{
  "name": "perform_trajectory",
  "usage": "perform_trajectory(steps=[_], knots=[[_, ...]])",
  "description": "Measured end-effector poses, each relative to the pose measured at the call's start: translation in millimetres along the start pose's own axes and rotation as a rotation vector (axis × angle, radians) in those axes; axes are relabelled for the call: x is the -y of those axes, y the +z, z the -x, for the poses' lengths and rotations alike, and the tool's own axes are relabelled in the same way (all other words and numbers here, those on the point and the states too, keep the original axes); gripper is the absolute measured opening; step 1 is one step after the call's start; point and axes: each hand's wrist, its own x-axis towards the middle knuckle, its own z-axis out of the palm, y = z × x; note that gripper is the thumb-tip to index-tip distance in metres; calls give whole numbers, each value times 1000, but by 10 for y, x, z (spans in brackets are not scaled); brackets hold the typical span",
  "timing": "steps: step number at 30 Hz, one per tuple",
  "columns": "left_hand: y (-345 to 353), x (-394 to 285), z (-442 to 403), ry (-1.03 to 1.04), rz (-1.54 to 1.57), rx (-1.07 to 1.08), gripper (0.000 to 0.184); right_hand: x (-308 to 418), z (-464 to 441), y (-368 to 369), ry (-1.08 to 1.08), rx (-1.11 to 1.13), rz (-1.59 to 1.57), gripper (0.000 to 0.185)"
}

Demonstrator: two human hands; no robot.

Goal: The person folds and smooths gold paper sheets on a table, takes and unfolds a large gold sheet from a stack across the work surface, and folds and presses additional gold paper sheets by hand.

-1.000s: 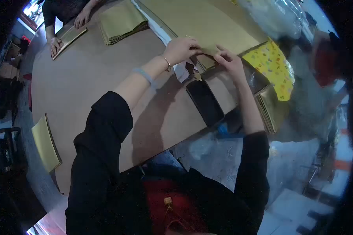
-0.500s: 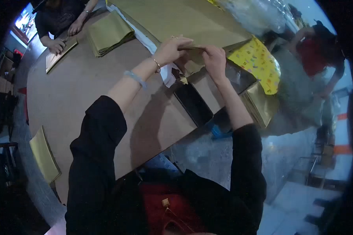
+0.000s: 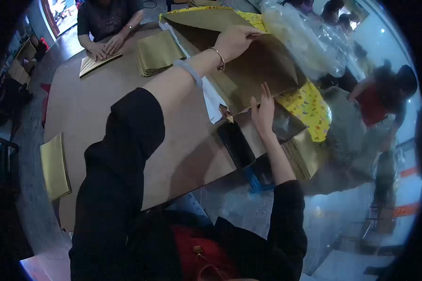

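Observation:
My left hand (image 3: 237, 43) pinches the edge of a large brown sheet (image 3: 262, 63) and holds it raised, so the sheet bends up from the table. My right hand (image 3: 264, 110) is below it, fingers stretched out and apart, beside the sheet's lower edge, with nothing seen in it. A black rectangular object (image 3: 237, 144) lies just below, near the table's front edge, with small torn scraps at its top end. White paper (image 3: 214, 100) lies left of the sheet, and yellow patterned material (image 3: 309, 110) shows to its right.
A stack of gold-brown sheets (image 3: 159, 52) lies at the back, another stack (image 3: 305, 153) at the right, and folded gold sheets (image 3: 55, 167) at the left edge. A person (image 3: 109, 23) presses a folded sheet across the table. Clear plastic (image 3: 309, 42) is piled at the back right.
My left hand has moved up and away from my right hand, lifting the sheet's edge. My right hand has let go and opened. The whole view has shifted.

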Motion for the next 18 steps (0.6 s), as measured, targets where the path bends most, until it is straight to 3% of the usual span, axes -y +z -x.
perform_trajectory(steps=[2,5,6,8,10,11,12,13,14,15,16,17,18], knots=[[-346,-275,-126,5,-171,53,25,-2,14,12,260,101,-122,57],[-820,-438,-176,207,-45,59,24,-605,24,157,179,25,202,62],[-1003,-530,-137,196,-77,74,24,-1104,39,292,56,46,619,64],[-1421,-720,8,169,-137,101,24,-2015,120,416,-263,72,1805,68],[-1820,-877,157,162,-178,133,24,-2202,-105,385,-133,-32,1282,73],[-1917,-892,226,172,-170,165,24,-2045,-181,158,30,-132,817,64],[-2021,-808,340,-43,503,206,24,-1784,-265,-105,149,-253,444,56],[-2119,-799,446,-127,715,233,24,-1570,-313,-354,212,-315,205,49],[-2185,-837,491,-112,606,219,24,-1385,-362,-533,233,-376,-44,42],[-2263,-891,524,-34,253,183,25,-1228,-412,-653,235,-410,-269,38],[-2330,-920,548,15,37,141,25,-1180,-450,-714,242,-314,-933,36],[-2407,-910,563,27,-20,119,25,-1029,-471,-824,321,-338,-824,37],[-2480,-917,573,29,-38,102,25,-1324,-532,-830,148,-209,-1096,33]])
